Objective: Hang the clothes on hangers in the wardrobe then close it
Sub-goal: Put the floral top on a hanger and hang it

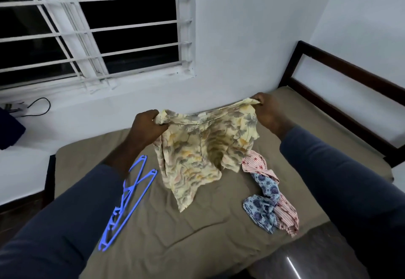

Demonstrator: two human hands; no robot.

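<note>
Hands (149, 125) (266, 110) raised apart, gripping yellow floral shirt (203, 147) corners

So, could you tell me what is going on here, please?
A person holds a yellow floral garment spread above the bed, left grip and right grip each clutching its top edge. Blue hangers lie on the bed to its left; a pink striped garment and a blue floral garment lie crumpled to its right. Nothing is on a hanger yet.
</note>
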